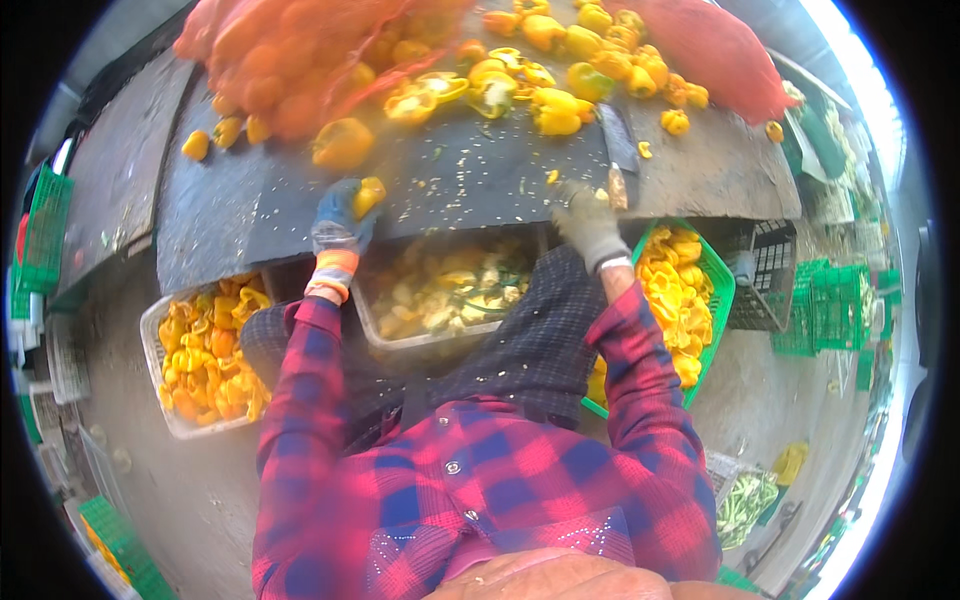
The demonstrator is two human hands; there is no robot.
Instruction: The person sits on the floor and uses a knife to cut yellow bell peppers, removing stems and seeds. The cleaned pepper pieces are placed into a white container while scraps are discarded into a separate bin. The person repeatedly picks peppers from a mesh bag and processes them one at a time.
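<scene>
My left hand point(344, 212), in a blue and grey work glove, holds a yellow bell pepper piece point(368, 197) over the front edge of the dark worktop point(465, 172). At the right, my right hand point(587, 217), in a pale glove, rests by the worktop's edge; its fingers are blurred, and whether it holds anything does not show. Just right of it lies a knife or cleaver with a wooden handle point(617, 187), its wide blade point(616, 133) pointing away from me. Whole and cut yellow peppers point(556, 111) lie beyond my hands.
Red mesh sacks point(277, 67) of peppers stand at the back. Between my legs, a tub point(427, 341) holds cores and scraps. Cut peppers fill a white crate point(161, 360) at the left and a green basket point(724, 277) at the right. A black crate point(772, 277) stands beyond it.
</scene>
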